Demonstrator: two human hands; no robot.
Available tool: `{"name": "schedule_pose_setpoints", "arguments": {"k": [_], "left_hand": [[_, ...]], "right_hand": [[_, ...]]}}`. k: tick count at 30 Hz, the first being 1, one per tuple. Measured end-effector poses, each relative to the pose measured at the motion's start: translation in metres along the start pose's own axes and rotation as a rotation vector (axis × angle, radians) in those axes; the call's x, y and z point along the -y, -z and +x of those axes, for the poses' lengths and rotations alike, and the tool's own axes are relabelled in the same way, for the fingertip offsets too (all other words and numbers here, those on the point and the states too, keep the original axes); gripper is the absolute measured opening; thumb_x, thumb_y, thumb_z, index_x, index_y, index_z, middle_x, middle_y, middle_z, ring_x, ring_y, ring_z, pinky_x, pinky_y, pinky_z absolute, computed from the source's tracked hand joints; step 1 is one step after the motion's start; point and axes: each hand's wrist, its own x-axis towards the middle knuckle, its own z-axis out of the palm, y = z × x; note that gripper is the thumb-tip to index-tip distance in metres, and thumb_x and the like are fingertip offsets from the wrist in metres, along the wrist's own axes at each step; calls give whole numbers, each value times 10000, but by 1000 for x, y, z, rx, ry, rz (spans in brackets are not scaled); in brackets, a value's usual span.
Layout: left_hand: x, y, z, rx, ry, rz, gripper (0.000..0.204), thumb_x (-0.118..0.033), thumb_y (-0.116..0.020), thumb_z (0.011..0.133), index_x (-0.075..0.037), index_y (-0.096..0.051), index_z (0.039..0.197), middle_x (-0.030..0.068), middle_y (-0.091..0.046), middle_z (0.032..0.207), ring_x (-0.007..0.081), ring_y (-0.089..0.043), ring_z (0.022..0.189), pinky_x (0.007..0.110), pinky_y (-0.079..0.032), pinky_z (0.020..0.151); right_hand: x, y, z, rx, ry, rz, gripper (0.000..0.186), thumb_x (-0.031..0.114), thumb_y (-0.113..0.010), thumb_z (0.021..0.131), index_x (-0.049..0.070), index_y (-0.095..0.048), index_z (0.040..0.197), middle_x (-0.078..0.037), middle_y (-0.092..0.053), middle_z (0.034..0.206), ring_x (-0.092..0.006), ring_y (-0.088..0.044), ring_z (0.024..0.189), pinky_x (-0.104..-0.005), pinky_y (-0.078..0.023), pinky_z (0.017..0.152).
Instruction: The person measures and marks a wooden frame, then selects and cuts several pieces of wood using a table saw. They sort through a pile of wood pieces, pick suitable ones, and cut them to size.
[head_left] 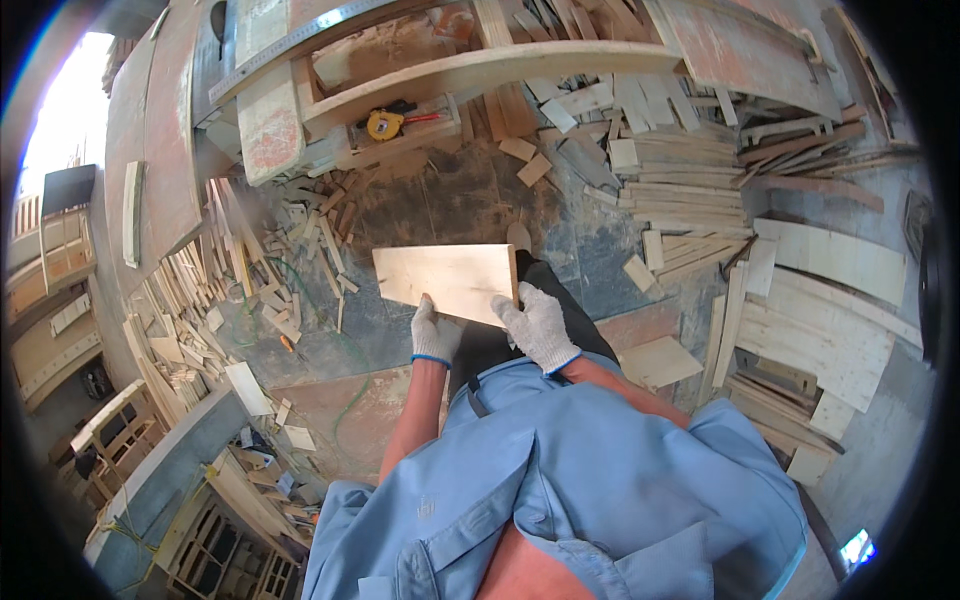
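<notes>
- Carrying is judged to be the step in hand: a pale wooden board [450,282] is held level in front of the body, above the littered floor [440,200].
- The left hand [434,333], gloved, is closed on the board's near edge, fingers seemingly curled under.
- The right hand [538,322], gloved, is clamped on the near right corner.
- A steady two-handed grip is called for next, clear of the offcut heaps [270,270] at left and stacked slats [690,190] at far right.

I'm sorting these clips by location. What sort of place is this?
Most likely a woodworking shop: offcuts litter the floor, cut boards are stacked, a yellow tape measure lies nearby, and both gloved hands hold a plywood panel.
</notes>
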Motion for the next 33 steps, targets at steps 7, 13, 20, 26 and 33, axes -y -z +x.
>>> {"name": "schedule_pose_setpoints", "arguments": {"k": [7, 13, 20, 26, 33], "left_hand": [[10, -6, 12, -28, 9, 99, 356, -277, -601, 998, -30, -568, 1252, 136, -634, 1257, 316, -610, 1156, 502, -504, 997], [3, -11, 12, 80, 67, 198, 344, -256, -635, 973, -16, -575, 1212, 148, -682, 1136, 295, -658, 982, 474, -531, 935], [-6, -47, -11, -14, 106, 521, 338, -279, -628, 945, -50, -586, 1190, 160, -698, 1102, 337, -676, 878, 450, -534, 778], [-21, -27, -8, -118, 164, 595, 258, -309, -618, 937, -142, -611, 1134, 101, -697, 1009, 292, -665, 827, 436, -513, 753], [-22, -18, -12, -82, 260, 606, 226, -318, -599, 956, -126, -619, 1074, 62, -641, 871, 227, -563, 691, 387, -489, 673]], "right_hand": [[-41, 8, -14, -127, 28, 242, 333, 293, -640, 989, -21, -671, 1095, -51, -656, 724, -94, -593, 576, -273, -483, 497], [-44, 49, 11, -73, -171, 502, 331, 301, -651, 968, -29, -644, 991, -66, -653, 746, -115, -607, 546, -270, -477, 450], [-57, 57, 27, -139, -258, 484, 321, 301, -647, 962, -15, -599, 941, -66, -617, 705, -122, -578, 484, -274, -447, 402], [-65, 38, 21, -140, -272, 429, 427, 405, -667, 933, -13, -583, 950, -83, -613, 695, -147, -595, 480, -291, -451, 399], [-82, 12, -4, -213, -314, 518, 328, 334, -635, 956, 15, -621, 1027, -52, -616, 706, -107, -538, 475, -270, -420, 403]]}}
